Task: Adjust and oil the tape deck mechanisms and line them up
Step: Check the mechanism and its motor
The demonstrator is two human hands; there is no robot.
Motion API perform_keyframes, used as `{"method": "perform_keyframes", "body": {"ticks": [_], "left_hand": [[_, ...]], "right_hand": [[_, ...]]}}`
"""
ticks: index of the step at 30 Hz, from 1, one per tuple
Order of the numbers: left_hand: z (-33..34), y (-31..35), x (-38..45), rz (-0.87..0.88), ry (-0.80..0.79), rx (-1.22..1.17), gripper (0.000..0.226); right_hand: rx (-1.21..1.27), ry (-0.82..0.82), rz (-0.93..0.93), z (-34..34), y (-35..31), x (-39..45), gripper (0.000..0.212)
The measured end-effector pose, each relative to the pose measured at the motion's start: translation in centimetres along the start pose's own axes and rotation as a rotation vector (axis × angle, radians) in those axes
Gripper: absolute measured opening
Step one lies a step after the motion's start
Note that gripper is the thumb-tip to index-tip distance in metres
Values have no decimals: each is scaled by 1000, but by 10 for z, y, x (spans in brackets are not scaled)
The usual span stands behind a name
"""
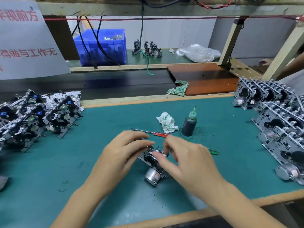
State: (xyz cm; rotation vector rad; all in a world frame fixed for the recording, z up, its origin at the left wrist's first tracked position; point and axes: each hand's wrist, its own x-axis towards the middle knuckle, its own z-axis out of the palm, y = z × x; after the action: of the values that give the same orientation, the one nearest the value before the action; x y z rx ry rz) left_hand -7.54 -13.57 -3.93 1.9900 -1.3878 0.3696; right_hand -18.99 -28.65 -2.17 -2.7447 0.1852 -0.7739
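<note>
both hands pinch one tape deck mechanism; we should steady it with the left and nudge parts gently.

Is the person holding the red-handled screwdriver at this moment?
No. The screwdriver lies on the mat behind both hands, which are on the mechanism instead.

Left hand and right hand gripping one tape deck mechanism on green mat (motor end nearest); red-handled screwdriver and dark oil bottle just behind; mechanism rows right, piled mechanisms left
</note>
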Motion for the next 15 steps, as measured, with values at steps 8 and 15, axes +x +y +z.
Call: {"method": "perform_keyframes", "body": {"ticks": [8, 15], "left_hand": [[-22, -9, 22, 121, -242, 134, 38], [-23, -9, 43, 163, -366, 178, 36]], "right_hand": [[-382, -112, -92, 10, -16, 28, 38], [-262, -159, -87, 7, 3, 28, 36]]}}
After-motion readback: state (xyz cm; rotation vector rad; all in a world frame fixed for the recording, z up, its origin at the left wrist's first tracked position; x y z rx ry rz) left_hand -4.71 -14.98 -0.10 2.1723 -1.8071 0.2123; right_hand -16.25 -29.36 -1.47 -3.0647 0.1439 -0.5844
